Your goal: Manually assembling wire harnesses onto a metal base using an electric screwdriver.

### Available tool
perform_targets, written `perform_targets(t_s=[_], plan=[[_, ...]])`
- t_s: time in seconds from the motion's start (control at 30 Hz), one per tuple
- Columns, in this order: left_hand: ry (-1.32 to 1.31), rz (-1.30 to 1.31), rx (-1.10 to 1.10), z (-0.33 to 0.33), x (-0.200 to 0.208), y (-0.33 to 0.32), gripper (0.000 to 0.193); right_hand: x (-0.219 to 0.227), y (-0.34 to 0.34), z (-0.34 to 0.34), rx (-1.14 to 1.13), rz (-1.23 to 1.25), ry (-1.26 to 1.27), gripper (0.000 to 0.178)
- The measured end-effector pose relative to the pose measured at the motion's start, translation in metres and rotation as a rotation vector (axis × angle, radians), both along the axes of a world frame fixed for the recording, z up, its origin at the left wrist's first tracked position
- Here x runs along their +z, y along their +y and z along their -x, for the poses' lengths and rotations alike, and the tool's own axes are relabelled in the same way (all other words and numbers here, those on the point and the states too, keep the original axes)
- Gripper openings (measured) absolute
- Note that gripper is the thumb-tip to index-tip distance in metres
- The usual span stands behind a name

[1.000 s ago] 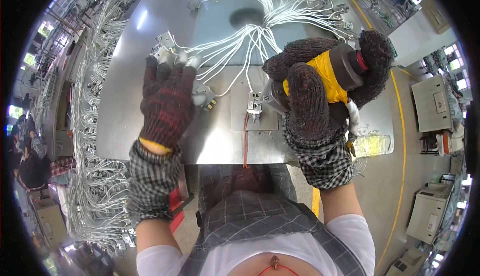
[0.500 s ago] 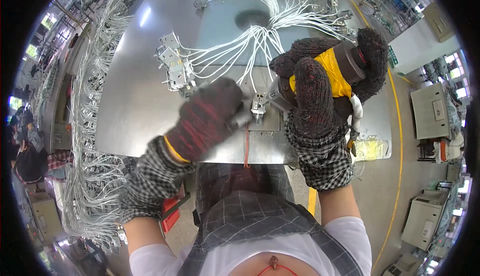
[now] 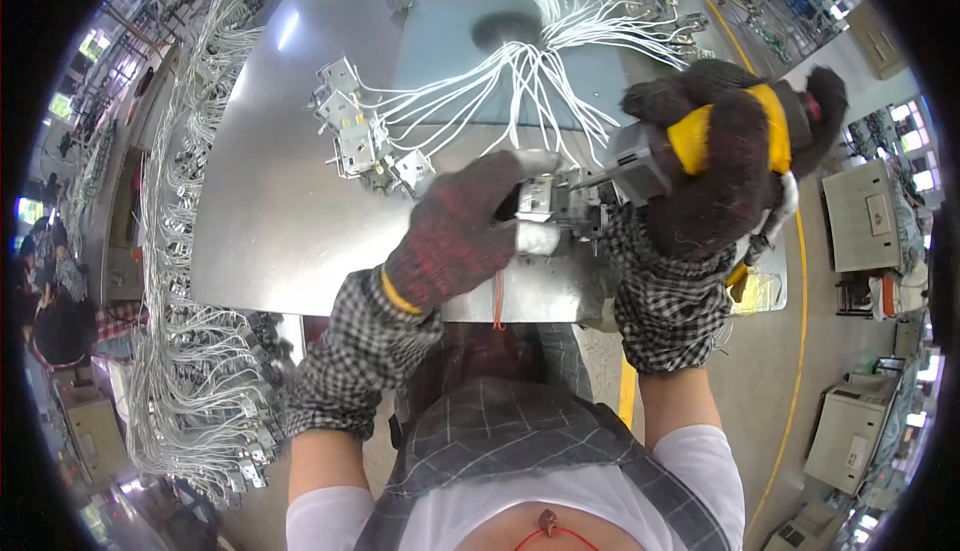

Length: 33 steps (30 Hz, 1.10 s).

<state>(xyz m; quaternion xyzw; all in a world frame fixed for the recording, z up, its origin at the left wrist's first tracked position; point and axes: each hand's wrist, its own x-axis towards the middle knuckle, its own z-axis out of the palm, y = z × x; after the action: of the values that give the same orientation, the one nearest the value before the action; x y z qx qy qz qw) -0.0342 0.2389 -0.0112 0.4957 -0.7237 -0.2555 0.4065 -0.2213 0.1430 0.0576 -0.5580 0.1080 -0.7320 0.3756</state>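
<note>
My left hand (image 3: 460, 226), in a dark knit glove with whitish fingertips, pinches a small silvery metal socket part (image 3: 537, 199) between thumb and finger. My right hand (image 3: 725, 166), gloved likewise, is wrapped round a dark grey power screwdriver (image 3: 640, 164) with yellow tape on its body. The tool's thin bit points left at the metal parts in front of the left hand; whether it touches them I cannot tell. White wires (image 3: 515, 81) run from a bundle at the far side down to these parts. Several metal socket parts (image 3: 358, 136) on wires lie left of my left hand.
The shiny metal table (image 3: 270, 211) has its near edge close to my body. More wired parts (image 3: 685, 36) lie at its far right. A rack of hanging white wire harnesses (image 3: 165, 301) stands along the left. A red cord (image 3: 498, 301) hangs at the near edge.
My left hand has moved right and now grips a metal part. The right hand with the screwdriver has shifted right. Another metal part now lies beside the left-hand group.
</note>
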Motion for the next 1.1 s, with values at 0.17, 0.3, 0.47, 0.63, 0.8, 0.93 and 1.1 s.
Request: perform_targets(t_s=[0.17, 0.3, 0.47, 0.63, 0.8, 0.93, 1.1], plan=[[0.182, -0.206, 0.082, -0.007, 0.0, -0.011, 0.065, -0.002, 0.004, -0.001, 0.052, 0.031, 0.001, 0.08], [-0.145, -0.132, 0.122, -0.006, -0.001, -0.012, 0.064, -0.012, 0.012, -0.013, 0.014, -0.007, -0.022, 0.081], [-0.239, -0.084, 0.178, 0.004, 0.002, -0.009, 0.057, -0.016, 0.013, -0.015, 0.034, 0.094, 0.078, 0.079], [-0.184, -0.145, 0.203, 0.006, 0.004, -0.002, 0.056, -0.018, 0.017, -0.009, 0.044, 0.041, 0.181, 0.072], [-0.197, -0.21, 0.221, 0.01, 0.012, 0.0, 0.064, -0.018, 0.02, -0.005, 0.035, -0.016, 0.225, 0.065], [-0.063, -0.352, 0.086, -0.007, 0.022, 0.001, 0.077, -0.018, 0.021, 0.001, 0.046, -0.072, 0.318, 0.06], [-0.974, -0.206, 0.321, -0.059, 0.019, -0.002, 0.079, -0.021, 0.02, 0.006, 0.024, -0.103, 0.446, 0.054]])
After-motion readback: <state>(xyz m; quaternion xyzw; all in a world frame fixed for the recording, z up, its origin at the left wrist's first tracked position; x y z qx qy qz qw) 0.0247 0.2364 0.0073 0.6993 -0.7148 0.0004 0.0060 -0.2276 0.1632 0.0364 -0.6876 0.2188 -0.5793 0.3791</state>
